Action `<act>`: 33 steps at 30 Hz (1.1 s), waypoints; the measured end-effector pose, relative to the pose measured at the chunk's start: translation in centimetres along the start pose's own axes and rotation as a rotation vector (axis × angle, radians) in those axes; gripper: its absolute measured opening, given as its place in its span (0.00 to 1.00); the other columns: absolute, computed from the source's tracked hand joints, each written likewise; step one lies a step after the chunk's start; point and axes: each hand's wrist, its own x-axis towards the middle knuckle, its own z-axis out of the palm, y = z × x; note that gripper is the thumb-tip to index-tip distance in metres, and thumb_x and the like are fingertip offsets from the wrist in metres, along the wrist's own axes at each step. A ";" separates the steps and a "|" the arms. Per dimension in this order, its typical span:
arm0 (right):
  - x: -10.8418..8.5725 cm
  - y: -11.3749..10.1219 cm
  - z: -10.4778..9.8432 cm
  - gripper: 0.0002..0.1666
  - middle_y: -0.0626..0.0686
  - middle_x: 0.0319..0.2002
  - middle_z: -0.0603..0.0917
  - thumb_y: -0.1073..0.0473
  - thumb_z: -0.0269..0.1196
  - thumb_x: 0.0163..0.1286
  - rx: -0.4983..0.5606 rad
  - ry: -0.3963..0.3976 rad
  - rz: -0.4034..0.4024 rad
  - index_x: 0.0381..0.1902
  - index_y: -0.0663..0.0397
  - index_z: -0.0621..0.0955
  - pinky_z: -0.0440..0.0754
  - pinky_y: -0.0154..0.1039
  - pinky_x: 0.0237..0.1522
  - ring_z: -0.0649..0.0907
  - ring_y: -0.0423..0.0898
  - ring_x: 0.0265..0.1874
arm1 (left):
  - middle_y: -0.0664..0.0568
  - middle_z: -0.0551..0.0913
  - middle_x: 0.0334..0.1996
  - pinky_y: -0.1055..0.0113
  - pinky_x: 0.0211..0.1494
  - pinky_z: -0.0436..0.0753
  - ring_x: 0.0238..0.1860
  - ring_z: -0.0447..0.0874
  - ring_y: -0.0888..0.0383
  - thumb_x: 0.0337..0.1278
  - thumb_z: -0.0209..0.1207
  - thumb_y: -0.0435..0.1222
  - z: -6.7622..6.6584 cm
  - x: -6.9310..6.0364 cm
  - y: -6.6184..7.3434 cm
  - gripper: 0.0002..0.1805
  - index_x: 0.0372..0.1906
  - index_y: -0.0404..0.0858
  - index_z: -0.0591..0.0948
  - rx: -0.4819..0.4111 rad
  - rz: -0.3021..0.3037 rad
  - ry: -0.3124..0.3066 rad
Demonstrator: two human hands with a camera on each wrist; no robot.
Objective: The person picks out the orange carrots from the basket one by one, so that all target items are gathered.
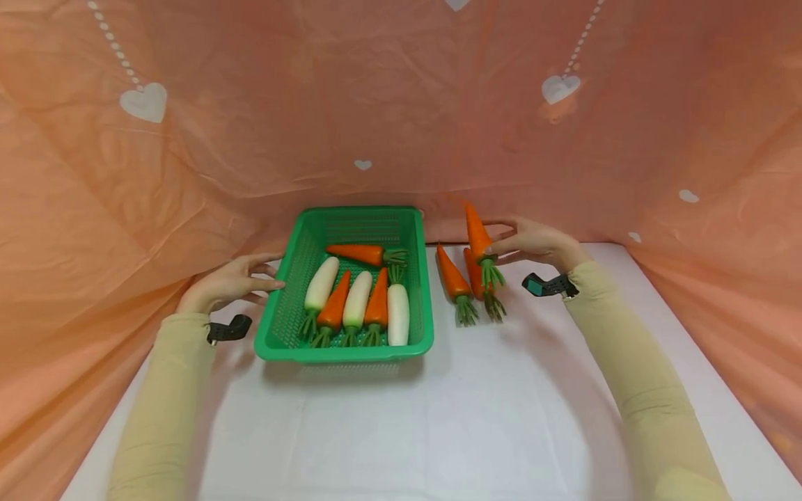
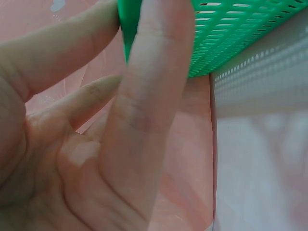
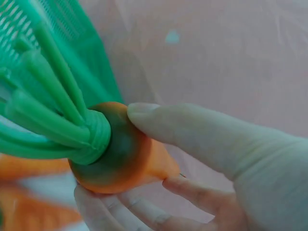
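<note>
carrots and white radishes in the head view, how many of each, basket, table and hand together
Carrots: 6 (3 in the green basket, 2 on the white table, 1 in the right hand)
White radishes: 3 (all in the green basket)
Total: 9

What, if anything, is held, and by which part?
The right hand holds a carrot by its thick end; the left hand touches the basket at its rim.
</note>
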 end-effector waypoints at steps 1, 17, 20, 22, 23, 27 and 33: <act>-0.4 0.5 -0.5 0.44 0.70 0.65 0.62 0.69 0.59 0.68 -0.005 0.003 0.012 0.75 0.56 0.50 0.71 0.56 0.57 0.81 0.52 0.48 | 0.31 0.64 0.59 0.52 0.47 0.81 0.49 0.79 0.47 0.61 0.63 0.39 0.0 0.0 0.0 0.46 0.76 0.39 0.49 0.000 -0.001 -0.001; -2.8 7.7 -3.1 0.42 0.55 0.46 0.83 0.62 0.61 0.68 -0.026 0.011 0.106 0.72 0.66 0.53 0.73 0.53 0.57 0.84 0.49 0.44 | 0.32 0.63 0.60 0.51 0.48 0.81 0.50 0.77 0.46 0.61 0.62 0.41 -0.1 -0.2 0.2 0.46 0.76 0.39 0.48 0.007 -0.014 -0.004; -2.6 8.1 -2.9 0.41 0.54 0.46 0.82 0.63 0.60 0.69 -0.033 0.028 0.133 0.72 0.68 0.53 0.73 0.51 0.57 0.83 0.47 0.43 | 0.31 0.63 0.60 0.50 0.49 0.80 0.50 0.77 0.46 0.61 0.62 0.41 -0.1 -0.3 0.1 0.46 0.76 0.39 0.48 0.009 -0.013 -0.002; -2.5 8.3 -2.7 0.41 0.53 0.45 0.82 0.63 0.59 0.70 -0.047 0.039 0.134 0.72 0.69 0.53 0.75 0.49 0.56 0.84 0.46 0.42 | 0.31 0.63 0.60 0.49 0.50 0.80 0.50 0.78 0.47 0.62 0.62 0.41 -0.1 -0.4 0.0 0.46 0.76 0.38 0.48 0.010 -0.007 0.001; -2.4 8.5 -2.6 0.40 0.54 0.45 0.82 0.64 0.59 0.70 -0.051 0.044 0.137 0.72 0.69 0.53 0.75 0.48 0.55 0.84 0.45 0.41 | 0.31 0.63 0.60 0.48 0.50 0.79 0.50 0.78 0.47 0.62 0.62 0.41 0.0 -0.4 -0.1 0.46 0.76 0.38 0.48 0.011 -0.004 0.002; -2.4 8.8 -2.1 0.39 0.54 0.44 0.81 0.64 0.59 0.70 -0.052 0.083 0.161 0.72 0.68 0.54 0.76 0.46 0.55 0.83 0.44 0.39 | 0.31 0.64 0.60 0.50 0.49 0.80 0.49 0.78 0.47 0.62 0.62 0.41 0.0 -0.5 -0.2 0.45 0.76 0.38 0.48 0.005 0.011 0.005; -2.4 9.1 -1.4 0.40 0.62 0.51 0.79 0.62 0.61 0.69 -0.078 0.135 0.156 0.72 0.68 0.55 0.74 0.49 0.57 0.83 0.46 0.40 | 0.28 0.59 0.63 0.58 0.46 0.82 0.46 0.79 0.48 0.64 0.60 0.38 0.2 -0.4 -0.4 0.45 0.76 0.39 0.46 -0.052 0.012 0.003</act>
